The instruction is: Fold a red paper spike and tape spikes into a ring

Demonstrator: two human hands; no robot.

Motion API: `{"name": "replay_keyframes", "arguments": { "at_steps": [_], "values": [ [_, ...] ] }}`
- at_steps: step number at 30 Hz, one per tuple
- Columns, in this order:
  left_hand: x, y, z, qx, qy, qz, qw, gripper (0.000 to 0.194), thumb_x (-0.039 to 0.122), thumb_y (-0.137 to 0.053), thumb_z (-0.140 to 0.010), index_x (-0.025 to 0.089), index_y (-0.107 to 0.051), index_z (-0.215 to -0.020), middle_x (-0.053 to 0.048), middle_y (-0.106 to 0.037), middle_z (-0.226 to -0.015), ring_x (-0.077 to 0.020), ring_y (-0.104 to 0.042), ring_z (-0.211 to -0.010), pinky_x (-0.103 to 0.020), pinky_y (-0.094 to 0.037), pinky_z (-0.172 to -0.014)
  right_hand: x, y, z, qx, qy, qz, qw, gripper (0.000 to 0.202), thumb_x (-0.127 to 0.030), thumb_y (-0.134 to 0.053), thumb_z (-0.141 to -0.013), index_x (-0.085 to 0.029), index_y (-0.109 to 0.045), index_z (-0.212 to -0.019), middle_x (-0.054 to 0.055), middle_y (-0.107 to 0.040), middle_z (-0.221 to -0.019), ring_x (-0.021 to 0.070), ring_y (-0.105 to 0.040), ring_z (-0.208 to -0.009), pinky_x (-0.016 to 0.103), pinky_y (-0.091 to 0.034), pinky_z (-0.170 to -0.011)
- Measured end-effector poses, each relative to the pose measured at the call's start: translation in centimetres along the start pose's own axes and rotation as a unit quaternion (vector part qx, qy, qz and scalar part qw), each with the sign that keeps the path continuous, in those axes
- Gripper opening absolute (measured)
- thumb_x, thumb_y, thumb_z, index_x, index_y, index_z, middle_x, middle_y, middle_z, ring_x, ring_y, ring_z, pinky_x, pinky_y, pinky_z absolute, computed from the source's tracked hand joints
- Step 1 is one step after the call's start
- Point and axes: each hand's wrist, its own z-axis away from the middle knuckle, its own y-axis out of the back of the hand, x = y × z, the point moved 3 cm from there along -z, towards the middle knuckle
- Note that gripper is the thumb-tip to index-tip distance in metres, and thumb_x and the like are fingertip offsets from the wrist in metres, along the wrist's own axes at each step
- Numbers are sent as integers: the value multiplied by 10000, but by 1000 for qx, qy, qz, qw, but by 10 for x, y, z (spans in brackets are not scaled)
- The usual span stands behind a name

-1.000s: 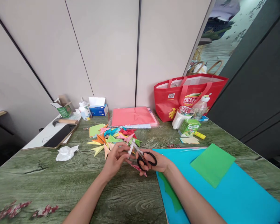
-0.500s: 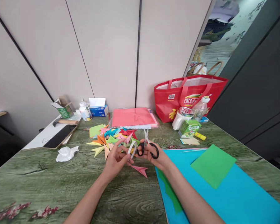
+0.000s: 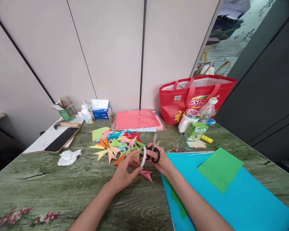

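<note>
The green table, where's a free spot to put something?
On the table, it's bare between the white tissue and left arm, and between that and the right arm, nearer than the pink paper. It's crowded around the bright papers.

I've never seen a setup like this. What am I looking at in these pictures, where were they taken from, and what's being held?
There's no robot here, just a person's two bare hands. All three pictures come from one camera worn on the head, looking forward and down; the last is the present moment.

The left hand holds a curled white strip. The right hand holds black-handled scissors, blades pointing away.

On the green, wood-patterned table lie many colorful folded papers. To the right is a large blue sheet with a green square on it. Farther back stands a red bag; a crumpled tissue lies on the left.
</note>
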Motion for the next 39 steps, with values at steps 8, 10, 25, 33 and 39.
{"name": "replay_keyframes", "arguments": {
  "at_steps": [8, 10, 25, 33, 39],
  "values": [
    [-5, -7, 5, 4, -46, 0, 999, 567, 207, -505, -825, 308, -264, -1328, -112, -447, -1330, -191, -656, -847, -359, -528, -763, 7, 5, -3, 17, -10, -22, 1000, 419, -278, -805, -519, -183, -499, -791, -40, -602, -580, 117, -574, -530, 255, -480, -544],
    [-6, -7, 5, -10, -82, -20, 996, 605, 171, -465, -846, 325, -187, -1360, -109, -460, -1331, -183, -660, -854, -360, -515, -793, 10, 7, -4, 21, -7, -22, 1000, 418, -279, -801, -523, -183, -499, -795, -40, -605, -585, 117, -577, -527, 255, -481, -540],
    [-6, -4, 9, 50, -168, -105, 979, 529, 98, -462, -833, 324, -330, -1292, -101, -521, -1132, -198, -613, -921, -316, -539, -714, 15, 10, -6, 52, -89, -130, 986, 353, -176, -781, -544, -186, -513, -773, -46, -609, -572, 97, -576, -530, 286, -531, -619],
    [-11, 3, 3, 151, -137, 2, 979, 607, 108, -490, -822, 358, -223, -1306, -1, -431, -933, -140, -647, -761, -314, -566, -647, 5, 11, -4, -25, -56, -65, 996, 346, -336, -743, -636, -180, -520, -850, -16, -622, -685, 120, -608, -603, 320, -522, -659],
    [-2, 21, -6, 213, -73, 41, 973, 670, 127, -567, -759, 375, -231, -1282, 26, -376, -916, -97, -626, -674, -302, -570, -618, 5, -7, 21, -341, -142, 65, 927, 539, -583, -638, -649, -120, -545, -909, 15, -581, -648, 137, -596, -564, 326, -507, -625]
  ]
}}
